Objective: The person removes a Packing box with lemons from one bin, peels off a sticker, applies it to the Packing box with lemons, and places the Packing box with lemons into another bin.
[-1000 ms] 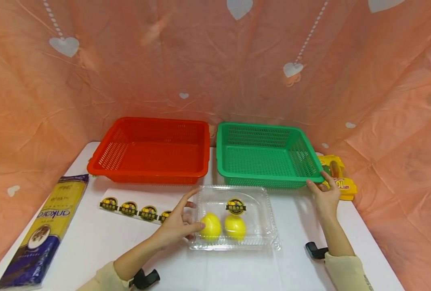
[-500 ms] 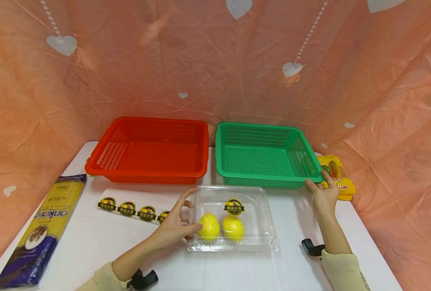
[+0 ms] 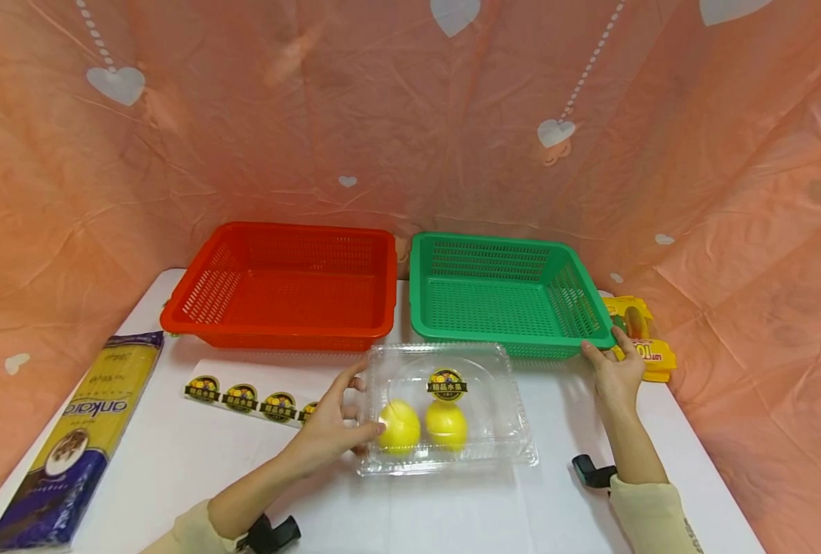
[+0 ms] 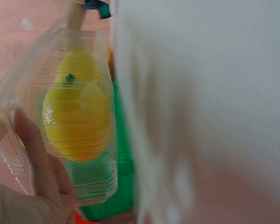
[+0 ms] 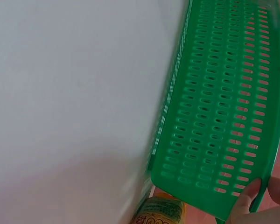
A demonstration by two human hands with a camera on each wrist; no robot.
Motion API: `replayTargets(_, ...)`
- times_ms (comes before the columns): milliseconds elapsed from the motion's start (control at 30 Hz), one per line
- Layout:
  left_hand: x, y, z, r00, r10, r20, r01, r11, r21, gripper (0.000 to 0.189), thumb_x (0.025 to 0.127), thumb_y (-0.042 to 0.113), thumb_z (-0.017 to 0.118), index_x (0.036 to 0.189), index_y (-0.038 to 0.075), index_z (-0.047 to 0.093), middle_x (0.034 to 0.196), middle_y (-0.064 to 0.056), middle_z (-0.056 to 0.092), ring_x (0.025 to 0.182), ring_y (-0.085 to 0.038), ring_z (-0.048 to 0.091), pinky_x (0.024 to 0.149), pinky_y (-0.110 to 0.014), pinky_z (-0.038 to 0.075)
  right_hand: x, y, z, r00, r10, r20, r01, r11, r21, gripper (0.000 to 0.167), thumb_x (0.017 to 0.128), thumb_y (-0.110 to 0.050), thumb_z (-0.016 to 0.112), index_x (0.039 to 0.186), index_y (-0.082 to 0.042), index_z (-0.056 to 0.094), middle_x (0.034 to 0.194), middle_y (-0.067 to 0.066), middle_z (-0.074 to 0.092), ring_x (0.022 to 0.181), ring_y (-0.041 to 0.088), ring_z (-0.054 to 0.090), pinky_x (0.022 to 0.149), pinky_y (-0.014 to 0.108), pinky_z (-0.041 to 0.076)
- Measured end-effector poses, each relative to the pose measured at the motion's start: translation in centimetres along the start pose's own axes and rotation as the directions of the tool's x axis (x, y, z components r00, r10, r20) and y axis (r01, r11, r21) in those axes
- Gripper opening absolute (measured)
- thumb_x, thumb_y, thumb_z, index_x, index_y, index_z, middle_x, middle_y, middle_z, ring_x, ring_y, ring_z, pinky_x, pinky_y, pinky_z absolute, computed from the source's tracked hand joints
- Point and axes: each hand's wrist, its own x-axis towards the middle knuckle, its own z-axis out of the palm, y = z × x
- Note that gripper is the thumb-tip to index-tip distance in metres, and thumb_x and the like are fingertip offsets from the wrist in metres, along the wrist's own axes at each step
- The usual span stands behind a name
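My left hand (image 3: 330, 425) grips the left side of a clear plastic clamshell box (image 3: 492, 419), thumb on the near side and fingers spread along the edge. Two round yellow fruits (image 3: 446, 425) lie inside, and a black-and-gold round sticker (image 3: 447, 385) is on its lid. In the left wrist view the clear box (image 4: 95, 186) appears just off the white tabletop. My right hand (image 3: 619, 378) pinches the front right corner of a green plastic basket (image 3: 514, 339); in the right wrist view thumb and finger are at the green basket's rim (image 5: 210, 186).
A red basket (image 3: 285, 332) stands left of the green one. A strip of round stickers (image 3: 240, 396) lies before it. At the far left lies an ankara pasta bag (image 3: 81, 438); yellow packages (image 3: 655, 358) lie right of the green basket. A patterned curtain (image 3: 410, 115) hangs behind.
The clear box has risen slightly, its far edge now overlapping the green basket's front in the head view. My left hand keeps its grip; my right hand stays at the basket corner.
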Motion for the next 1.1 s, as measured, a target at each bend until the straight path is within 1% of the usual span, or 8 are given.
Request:
replayTargets(167, 0.2, 2.6, -0.1, 0.998, 0.025, 0.065, -0.026, 0.999, 0.024, 0.09, 0.082, 0.0, 0.075, 0.155, 0.006, 0.023, 0.13, -0.021, 0.029, 0.087, -0.026, 0.064, 0.055, -0.034, 0.058, 0.1, 0.0, -0.2, 1.0, -0.015, -0.009, 0.015, 1.0, -0.005, 0.073, 0.092, 0.014, 0.058, 0.156, 0.0, 0.026, 0.144, 0.015, 0.038, 0.1, 0.003, 0.06, 0.079, 0.01, 0.051)
replayTargets(300, 1.4, 5.1, 0.0, 0.992, 0.029, 0.125, -0.027, 0.999, -0.018, 0.087, 0.084, -0.001, 0.073, 0.154, 0.001, 0.021, 0.133, -0.024, 0.031, 0.086, -0.026, 0.065, 0.055, -0.032, 0.057, 0.1, 0.1, -0.4, 0.999, -0.035, -0.019, 0.034, 0.999, -0.005, 0.071, 0.092, 0.015, 0.058, 0.155, 0.002, 0.026, 0.133, 0.007, 0.044, 0.095, 0.002, 0.062, 0.077, 0.01, 0.051)
replayTargets(533, 6.2, 9.1, 1.1, 0.991, 0.04, 0.129, -0.035, 0.999, -0.037, 0.084, 0.086, -0.001, 0.07, 0.155, 0.006, 0.023, 0.131, -0.018, 0.034, 0.072, -0.02, 0.061, 0.055, -0.029, 0.056, 0.3, 0.0, -0.8, 0.999, -0.02, -0.03, 0.019, 1.0, -0.012, 0.072, 0.091, 0.014, 0.06, 0.155, 0.001, 0.028, 0.126, 0.008, 0.048, 0.089, 0.0, 0.062, 0.075, 0.01, 0.051)
replayTargets(700, 10.3, 10.6, 2.3, 0.991, 0.044, 0.125, -0.045, 0.999, 0.005, 0.084, 0.086, 0.001, 0.071, 0.155, 0.008, 0.024, 0.127, -0.015, 0.037, 0.065, -0.019, 0.059, 0.053, -0.029, 0.056, 0.0, -0.1, -1.1, 0.999, 0.014, -0.043, -0.015, 0.999, -0.028, 0.071, 0.092, 0.013, 0.057, 0.155, -0.003, 0.029, 0.11, -0.001, 0.052, 0.073, 0.0, 0.056, 0.071, 0.009, 0.051)
replayTargets(800, 12.6, 11.4, 2.8, 0.991, 0.038, 0.132, -0.044, 0.998, 0.044, 0.084, 0.088, 0.004, 0.072, 0.156, 0.011, 0.023, 0.133, -0.015, 0.037, 0.071, -0.022, 0.061, 0.054, -0.029, 0.056, -0.1, 0.0, -1.1, 0.999, 0.007, -0.032, -0.008, 1.0, -0.011, 0.071, 0.092, 0.014, 0.057, 0.155, -0.001, 0.028, 0.097, -0.004, 0.055, 0.067, 0.002, 0.054, 0.067, 0.009, 0.05)
replayTargets(900, 14.9, 12.0, 2.7, 0.991, 0.029, 0.134, -0.036, 0.998, 0.051, 0.083, 0.09, 0.006, 0.071, 0.156, 0.013, 0.023, 0.138, -0.016, 0.036, 0.078, -0.024, 0.06, 0.055, -0.029, 0.056, -0.1, 0.1, -1.0, 1.0, -0.017, -0.015, 0.017, 0.999, -0.046, 0.073, 0.092, 0.014, 0.059, 0.155, 0.001, 0.026, 0.103, -0.003, 0.056, 0.069, -0.001, 0.056, 0.068, 0.009, 0.05)
replayTargets(1033, 17.8, 12.3, 2.2, 0.993, -0.003, 0.12, -0.003, 0.999, 0.049, 0.081, 0.092, 0.009, 0.07, 0.156, 0.014, 0.022, 0.141, -0.014, 0.035, 0.083, -0.024, 0.056, 0.058, -0.029, 0.057, 0.0, 0.2, -0.8, 1.0, -0.029, 0.012, 0.03, 0.995, -0.096, 0.074, 0.093, 0.01, 0.061, 0.156, -0.001, 0.024, 0.137, 0.012, 0.046, 0.079, -0.006, 0.059, 0.075, 0.009, 0.051)
replayTargets(1100, 19.0, 12.4, 2.1, 0.993, -0.022, 0.115, 0.017, 0.999, 0.052, 0.081, 0.092, 0.01, 0.07, 0.157, 0.015, 0.022, 0.142, -0.013, 0.035, 0.083, -0.023, 0.054, 0.059, -0.03, 0.057, 0.0, 0.1, -0.6, 0.999, -0.029, 0.018, 0.03, 0.995, -0.094, 0.074, 0.093, 0.01, 0.06, 0.157, -0.001, 0.023, 0.147, 0.018, 0.039, 0.081, -0.006, 0.06, 0.076, 0.009, 0.051)
